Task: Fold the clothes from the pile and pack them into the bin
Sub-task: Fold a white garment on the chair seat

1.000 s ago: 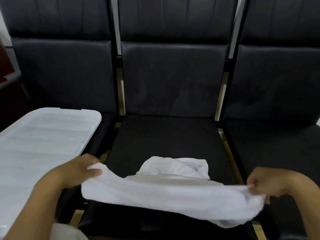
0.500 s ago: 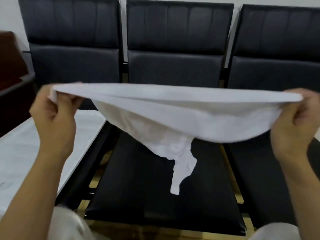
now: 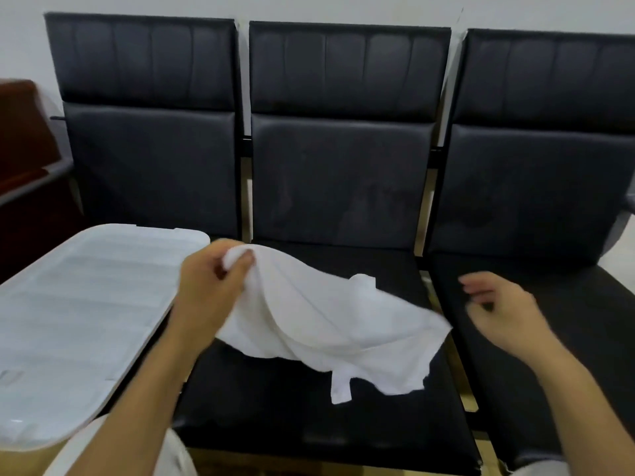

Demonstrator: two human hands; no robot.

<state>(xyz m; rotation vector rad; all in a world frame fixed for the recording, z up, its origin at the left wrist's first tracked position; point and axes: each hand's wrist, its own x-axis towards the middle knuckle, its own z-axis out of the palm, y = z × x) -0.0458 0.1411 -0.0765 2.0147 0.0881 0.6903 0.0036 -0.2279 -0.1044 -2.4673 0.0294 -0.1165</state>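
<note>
White cotton garment, stretched taut at chest height half a second ago, is now draped onto the middle black padded seat. Its shape is lost in blur and folds. One corner is pinched by the left hand; nothing is held by the right hand, fingers loosely spread.

White garment — plain; 3 black chairs; ribbed white bin lid.
</note>
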